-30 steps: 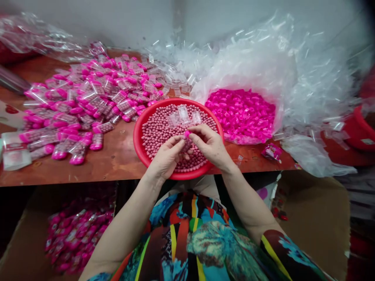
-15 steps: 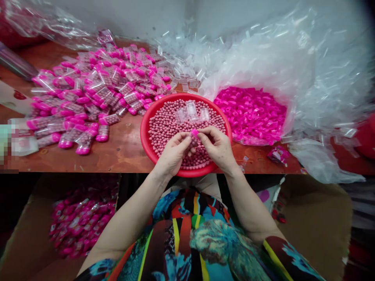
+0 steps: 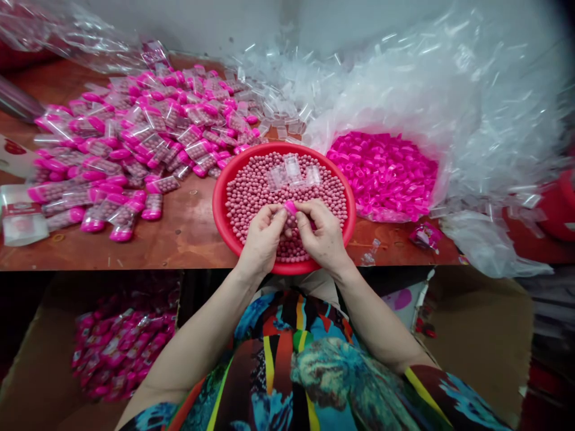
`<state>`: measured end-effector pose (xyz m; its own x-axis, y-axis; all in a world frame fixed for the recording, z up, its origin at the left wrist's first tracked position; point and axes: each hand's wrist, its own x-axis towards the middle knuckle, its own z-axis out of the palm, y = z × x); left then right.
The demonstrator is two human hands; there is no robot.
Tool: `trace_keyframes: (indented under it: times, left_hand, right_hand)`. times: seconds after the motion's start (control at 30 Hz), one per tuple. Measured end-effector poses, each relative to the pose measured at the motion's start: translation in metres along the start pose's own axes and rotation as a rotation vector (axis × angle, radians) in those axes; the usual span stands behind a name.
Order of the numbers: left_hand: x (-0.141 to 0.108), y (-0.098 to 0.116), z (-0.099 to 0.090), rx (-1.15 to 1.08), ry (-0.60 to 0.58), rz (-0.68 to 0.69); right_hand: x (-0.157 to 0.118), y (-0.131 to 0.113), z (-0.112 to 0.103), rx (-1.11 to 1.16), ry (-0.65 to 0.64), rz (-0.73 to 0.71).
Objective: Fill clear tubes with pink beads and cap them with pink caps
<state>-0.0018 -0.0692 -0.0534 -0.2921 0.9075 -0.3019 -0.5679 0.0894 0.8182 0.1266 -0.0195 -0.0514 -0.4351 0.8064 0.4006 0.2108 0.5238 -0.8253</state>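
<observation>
The fingers of both hands, the left hand and the right hand, were closed together on one small bottle, its pink end showing between the thumbs. The rest of it was mostly covered, so I could not tell whether the cap sat fully home. It was held over the near part of a red basin, which was well stocked with pink beads. Three clear containers lay on the beads, just beyond the hands.

Farther left, a large heap of bead-filled bottles with pink ends covered much of the surface; those looked finished, at least as far as filling and capping went. To the right, many loose pink caps lay in an open plastic bag, and a great mass of clear pieces spread behind, so plenty appeared left to do.
</observation>
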Motion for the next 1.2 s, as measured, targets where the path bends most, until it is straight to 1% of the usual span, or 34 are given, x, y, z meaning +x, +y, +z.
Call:
trace_keyframes:
  times: [0.07,0.13,0.17,0.23,0.3,0.33,0.37,0.43,0.5,0.6,0.67,0.7,0.73,0.87,0.9,0.93,1.0,1.07,1.1,1.2]
  left_hand:
    - [0.000,0.000,0.000,0.005,-0.004,0.000]
    - [-0.001,0.002,0.000,-0.003,-0.053,-0.024]
    - [-0.002,0.003,0.000,-0.009,-0.092,-0.038]
    - [-0.004,0.004,0.001,-0.014,-0.175,-0.053]
    - [-0.005,0.005,0.001,-0.014,-0.229,-0.049]
    - [-0.005,0.005,0.001,-0.010,-0.244,-0.044]
    - [-0.006,0.005,0.001,-0.002,-0.251,-0.037]
    - [-0.006,0.005,0.000,0.026,-0.256,-0.028]
    - [-0.006,0.005,-0.001,0.060,-0.266,-0.028]
    - [-0.008,0.005,-0.001,0.107,-0.279,-0.030]
    - [-0.010,0.003,-0.001,0.136,-0.276,-0.015]
    - [-0.010,0.002,0.000,0.141,-0.268,-0.005]
    - [-0.009,0.001,0.000,0.140,-0.246,0.010]
    - [-0.002,-0.003,0.003,0.085,-0.076,0.042]
    - [0.001,-0.003,0.003,0.046,-0.035,0.038]
    - [0.003,-0.003,0.003,0.001,-0.006,0.033]
    - [0.007,-0.002,0.003,-0.072,0.034,0.039]
    - [0.006,-0.002,0.003,-0.070,0.057,0.062]
    - [0.004,-0.002,0.003,-0.047,0.068,0.074]
    - [-0.005,-0.005,0.005,0.031,0.104,0.110]
  right_hand:
    - [0.003,0.001,-0.011,0.003,-0.065,-0.022]
    - [0.009,0.003,-0.024,0.011,-0.175,-0.018]
    - [0.014,0.005,-0.030,0.024,-0.205,-0.001]
    - [0.023,0.009,-0.035,0.084,-0.180,0.059]
    - [0.031,0.013,-0.029,0.187,-0.112,0.139]
    - [0.034,0.015,-0.024,0.251,-0.109,0.187]
    - [0.036,0.016,-0.017,0.317,-0.147,0.240]
    - [0.037,0.017,-0.006,0.447,-0.273,0.364]
    - [0.034,0.015,0.000,0.555,-0.381,0.457]
    - [0.031,0.010,-0.001,0.627,-0.501,0.518]
    - [0.030,0.011,-0.002,0.616,-0.553,0.497]
    - [0.031,0.013,-0.002,0.585,-0.554,0.462]
    - [0.032,0.016,-0.001,0.532,-0.515,0.417]
    - [0.034,0.025,0.001,0.136,-0.152,0.268]
    - [0.033,0.024,0.000,0.039,-0.110,0.226]
    - [0.032,0.022,-0.002,-0.054,-0.119,0.166]
    - [0.027,0.016,-0.006,-0.244,-0.240,0.019]
    - [0.021,0.009,-0.008,-0.442,-0.339,-0.091]
    - [0.018,0.005,-0.008,-0.532,-0.354,-0.121]
    - [0.011,0.002,0.001,-0.708,-0.264,-0.187]
